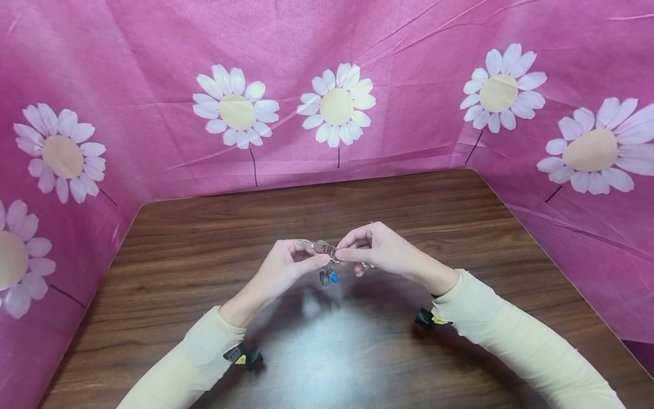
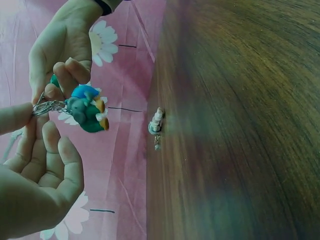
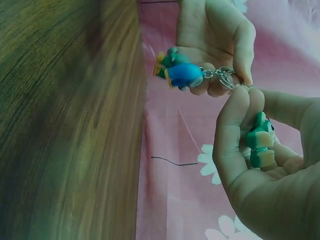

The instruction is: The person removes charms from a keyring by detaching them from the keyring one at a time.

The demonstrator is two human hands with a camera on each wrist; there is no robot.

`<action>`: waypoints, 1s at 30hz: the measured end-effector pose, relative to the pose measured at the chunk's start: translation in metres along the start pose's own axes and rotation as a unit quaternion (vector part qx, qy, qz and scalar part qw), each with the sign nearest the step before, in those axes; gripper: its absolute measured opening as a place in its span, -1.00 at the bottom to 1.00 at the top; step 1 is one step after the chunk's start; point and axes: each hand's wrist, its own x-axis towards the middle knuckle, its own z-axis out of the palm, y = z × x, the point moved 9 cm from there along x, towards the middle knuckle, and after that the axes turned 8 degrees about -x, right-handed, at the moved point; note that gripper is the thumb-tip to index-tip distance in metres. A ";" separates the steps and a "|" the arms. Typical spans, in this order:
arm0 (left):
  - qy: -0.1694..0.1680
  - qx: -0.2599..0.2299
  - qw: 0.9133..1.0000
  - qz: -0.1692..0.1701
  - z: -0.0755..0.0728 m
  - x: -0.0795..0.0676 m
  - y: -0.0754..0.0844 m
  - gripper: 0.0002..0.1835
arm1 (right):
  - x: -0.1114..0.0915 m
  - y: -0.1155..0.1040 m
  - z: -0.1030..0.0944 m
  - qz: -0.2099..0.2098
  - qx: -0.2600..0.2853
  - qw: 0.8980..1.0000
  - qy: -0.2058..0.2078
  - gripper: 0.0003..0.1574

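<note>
Both hands hold a metal key ring (image 1: 332,253) between them above the table. My left hand (image 1: 286,266) pinches it with the thumb over the fingers, and a silver key (image 1: 305,243) sticks out by those fingertips. Thumb and forefinger of my right hand (image 1: 380,250) pinch the ring's other side. From short chains hang a blue figurine charm (image 3: 184,75) and a green one with a grey head (image 2: 91,119), both with orange-yellow feet. Inside the right hand's curled fingers sits a green and cream figurine (image 3: 262,145), partly hidden by them.
A small pale figurine with a chain (image 2: 156,122) lies on the brown wood-grain table (image 1: 204,238), seen in the left wrist view. Pink cloth (image 1: 286,34) printed with white daisies hangs along the back and both sides. Dark wrist cameras (image 1: 424,319) hang under the sleeves.
</note>
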 end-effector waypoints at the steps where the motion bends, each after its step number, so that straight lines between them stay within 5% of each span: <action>1: -0.005 -0.002 1.000 -0.002 0.001 0.000 0.000 -0.85 | 0.000 0.000 0.000 0.000 0.002 1.000 -0.003 -0.76; 15: -0.074 0.111 0.991 0.003 0.014 -0.004 -0.001 -0.85 | -0.002 -0.007 0.002 -0.008 -0.025 0.999 -0.031 -0.81; 30: -0.048 0.067 0.997 -0.006 0.012 -0.001 -0.005 -0.84 | -0.009 -0.013 0.013 -0.042 -0.058 0.993 -0.089 -0.81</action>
